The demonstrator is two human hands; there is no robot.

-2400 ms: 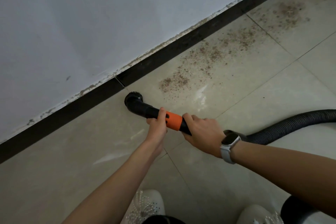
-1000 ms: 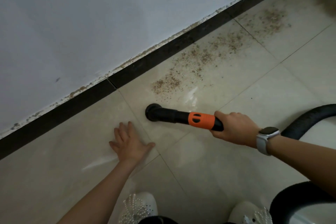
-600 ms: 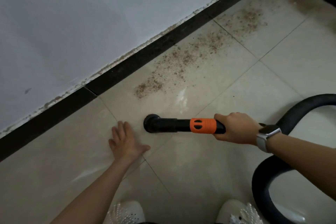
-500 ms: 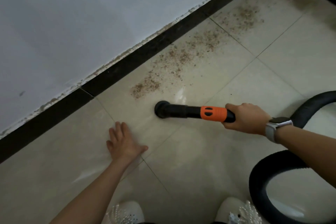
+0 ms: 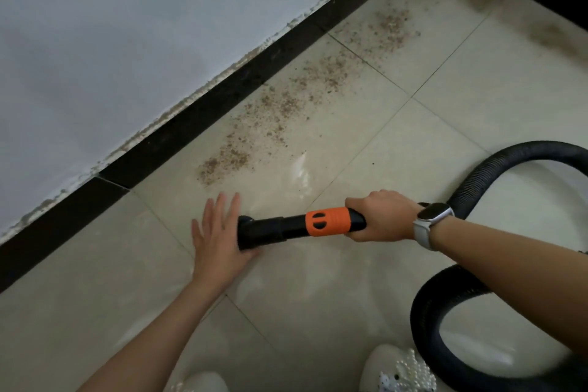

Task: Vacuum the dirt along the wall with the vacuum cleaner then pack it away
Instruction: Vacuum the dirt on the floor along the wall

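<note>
The glossy beige tiled floor [image 5: 366, 280] meets a pale wall [image 5: 127, 25] with a black skirting strip [image 5: 222, 99]. Brown gritty dirt [image 5: 280, 111] trails from centre toward 1 o'clock. A ribbed black vacuum hose [image 5: 477, 181] loops at 4 o'clock (partly behind the forearm). The right hand [image 5: 383, 216] grips the black-and-orange vacuum nozzle [image 5: 302, 226]; the left hand [image 5: 219, 232], fingers spread flat, touches its tip.

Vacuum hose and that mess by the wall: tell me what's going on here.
A person is crouched over a tiled floor, vacuuming along the wall. The right hand holds the vacuum nozzle just behind its orange collar, with the hose looping off to the right. The left hand lies flat on the tile with fingers spread, right beside the nozzle's head. A trail of brown dirt lies along the dark baseboard, not yet picked up; the nozzle is short of it.
</note>
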